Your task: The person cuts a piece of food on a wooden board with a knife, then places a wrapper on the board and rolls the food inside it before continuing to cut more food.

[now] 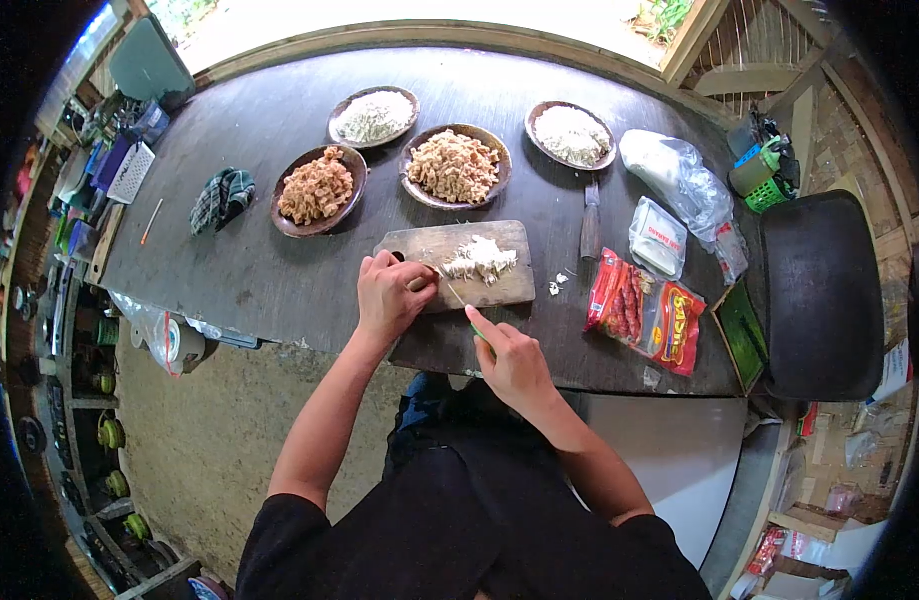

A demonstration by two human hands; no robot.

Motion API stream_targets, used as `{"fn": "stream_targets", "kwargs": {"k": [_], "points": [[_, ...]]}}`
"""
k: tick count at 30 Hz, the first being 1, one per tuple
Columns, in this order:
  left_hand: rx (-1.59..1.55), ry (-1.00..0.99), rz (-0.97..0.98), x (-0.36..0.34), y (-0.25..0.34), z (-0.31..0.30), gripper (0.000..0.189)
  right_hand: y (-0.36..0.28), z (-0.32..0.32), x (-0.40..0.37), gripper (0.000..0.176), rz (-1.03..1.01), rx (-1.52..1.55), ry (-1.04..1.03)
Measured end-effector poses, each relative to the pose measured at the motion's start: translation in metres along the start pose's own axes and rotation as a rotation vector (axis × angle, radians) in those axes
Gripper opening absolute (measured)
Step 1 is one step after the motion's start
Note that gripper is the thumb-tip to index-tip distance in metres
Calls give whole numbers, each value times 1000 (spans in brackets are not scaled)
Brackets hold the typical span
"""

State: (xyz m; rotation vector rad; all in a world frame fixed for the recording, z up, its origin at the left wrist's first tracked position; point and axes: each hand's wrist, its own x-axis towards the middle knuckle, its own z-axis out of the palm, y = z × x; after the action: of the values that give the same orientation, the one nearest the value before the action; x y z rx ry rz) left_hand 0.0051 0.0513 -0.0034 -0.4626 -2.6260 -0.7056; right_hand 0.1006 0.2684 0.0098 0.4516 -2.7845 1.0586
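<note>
My right hand is closed around the green handle of a knife, its thin blade angled over the front of a wooden cutting board. At the board's left end my left hand has its fingers curled together beside the blade. Something small and dark shows at those fingers, too hidden to name. Pale chopped pieces lie in a loose heap on the board's right half. A few white scraps have fallen on the table right of the board.
Beyond the board stand bowls of brown crumbly food, lighter chunks and white shreds. A cleaver-like tool, a red sausage packet and plastic bags lie to the right. A checked cloth is at left.
</note>
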Motion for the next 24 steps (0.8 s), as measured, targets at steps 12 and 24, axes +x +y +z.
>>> {"fn": "stream_targets", "kwargs": {"k": [12,24], "points": [[10,48,76,-1,0,-1,10,9,9,11,52,-15,40,37],[-2,24,39,-2,-2,0,12,9,10,10,53,-10,22,4]]}}
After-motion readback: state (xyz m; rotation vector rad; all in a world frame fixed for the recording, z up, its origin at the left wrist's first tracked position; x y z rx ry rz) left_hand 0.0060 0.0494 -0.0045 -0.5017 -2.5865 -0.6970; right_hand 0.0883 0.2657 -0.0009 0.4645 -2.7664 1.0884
